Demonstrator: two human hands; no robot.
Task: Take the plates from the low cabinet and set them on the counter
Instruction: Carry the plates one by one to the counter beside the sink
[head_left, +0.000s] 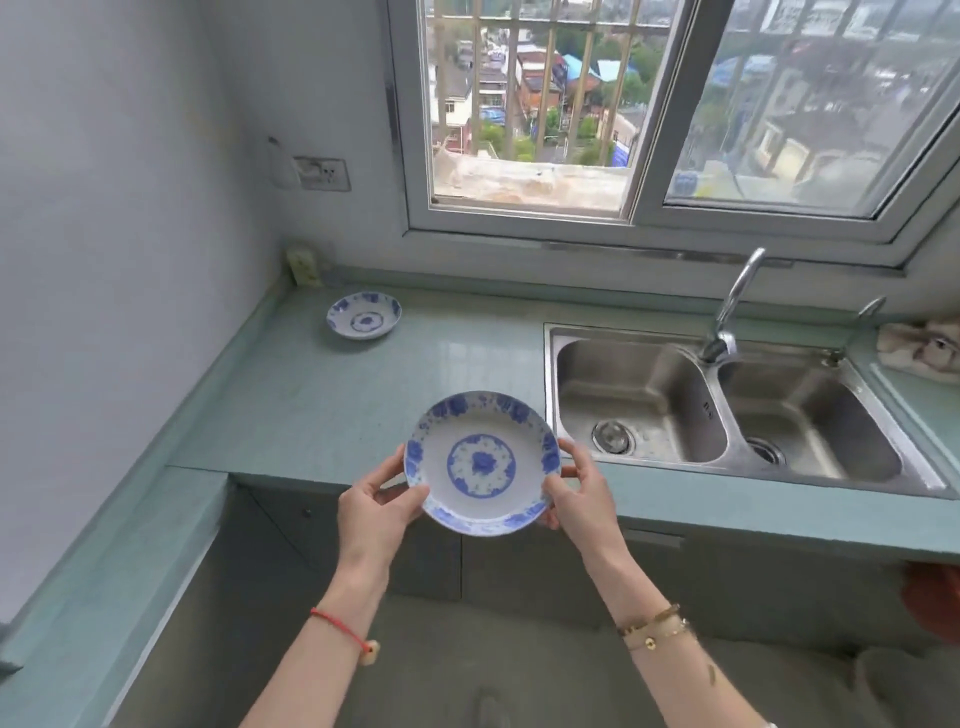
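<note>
Right now a blue-and-white plate (482, 463) is held face up in the air by 2 hands, over the front edge of the counter (311, 405) and just left of the sink (727, 410). The left hand (371, 506) grips the plate's left rim, with the thumb laid on the near edge and the fingers (387, 467) curled round the side. The right hand (579, 491) grips the right rim the same way, its fingers closed on the edge. A far plate (364, 315) of the same pattern sits flat on the counter near the back corner, well apart from the held one. The steel sink has 2 basins, and a curved tap (732, 306) stands behind them. A crumpled cloth (919, 345) lies on the counter to the sink's right. A red cord (343, 631) circles the left wrist and gold bracelets (654, 626) the right. Grey cabinet doors (426, 561) run below the counter. A socket (322, 174) sits on the wall left of the window (524, 104).
</note>
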